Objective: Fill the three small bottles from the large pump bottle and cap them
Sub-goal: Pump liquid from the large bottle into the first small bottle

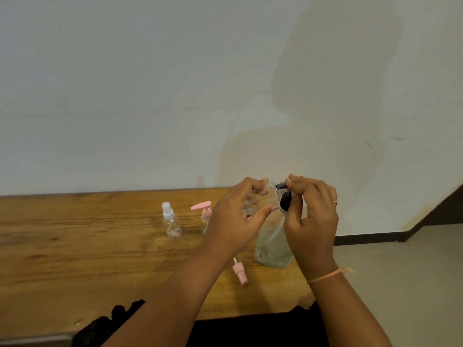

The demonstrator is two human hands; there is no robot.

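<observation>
The large clear pump bottle stands on the wooden table, with a little pale liquid at its bottom. My right hand grips its black pump head from the right. My left hand holds a small clear bottle tilted against the pump's nozzle. A small clear spray bottle with a white cap stands to the left. Beside it stands a small bottle with a pink pump top, partly hidden by my left hand. A loose pink cap with a white tube lies near the table's front.
The table runs along a pale wall and ends at the right beside my right wrist. Beyond that lies a light floor with a dark skirting board. Dark cloth covers the table's near edge.
</observation>
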